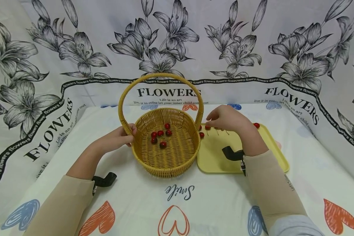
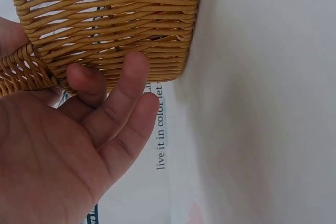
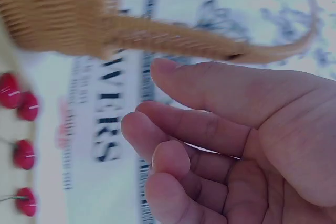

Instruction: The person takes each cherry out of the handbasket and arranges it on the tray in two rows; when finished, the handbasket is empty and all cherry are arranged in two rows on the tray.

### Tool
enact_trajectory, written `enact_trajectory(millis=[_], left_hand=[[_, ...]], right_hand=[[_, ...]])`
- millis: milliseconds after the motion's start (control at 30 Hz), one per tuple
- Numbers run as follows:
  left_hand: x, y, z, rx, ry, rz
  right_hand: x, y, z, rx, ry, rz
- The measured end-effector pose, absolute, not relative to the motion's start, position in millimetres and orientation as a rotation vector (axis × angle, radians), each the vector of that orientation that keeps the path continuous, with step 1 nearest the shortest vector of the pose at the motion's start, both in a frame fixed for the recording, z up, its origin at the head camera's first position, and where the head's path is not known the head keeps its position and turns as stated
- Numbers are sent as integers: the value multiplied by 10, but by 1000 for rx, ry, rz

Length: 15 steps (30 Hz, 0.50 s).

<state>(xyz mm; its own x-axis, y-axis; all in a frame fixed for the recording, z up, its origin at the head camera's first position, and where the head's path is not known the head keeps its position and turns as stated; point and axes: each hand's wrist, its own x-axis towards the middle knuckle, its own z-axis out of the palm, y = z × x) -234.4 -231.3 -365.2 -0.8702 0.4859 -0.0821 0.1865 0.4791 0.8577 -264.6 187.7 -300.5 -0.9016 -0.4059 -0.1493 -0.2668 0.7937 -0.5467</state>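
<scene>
A brown wicker basket [image 1: 166,171] with a tall arched handle [image 1: 160,75] stands on the cloth, and several red cherries [image 1: 163,144] lie inside. My left hand [image 1: 115,139] grips the handle's left base, thumb and forefinger round it; in the left wrist view its other fingers [image 2: 137,72] extend beside the woven wall. Over the far edge of a yellow tray [image 1: 218,164], right of the basket, hovers my right hand [image 1: 227,118]. Its loosely bent fingers hold nothing in the right wrist view. More cherries [image 3: 23,154], some with stems, lie along that tray edge.
White cloth with printed hearts [image 1: 174,219] covers the table. Behind it hangs a flower-printed curtain [image 1: 165,39]. One cherry [image 1: 256,125] sits at the tray's far right, beyond my right wrist. A black device [image 1: 104,180] is strapped to each wrist.
</scene>
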Motion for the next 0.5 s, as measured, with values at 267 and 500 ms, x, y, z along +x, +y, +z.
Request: enact_trajectory(millis=[267, 500], left_hand=[[-2350, -2295, -3644, 550, 2412, 1335], [-2341, -2325, -3654, 533, 2415, 1338]], right_hand=[[-2259, 1811, -2698, -681, 2667, -811], [-2186, 1350, -2884, -889, 2666, -809]])
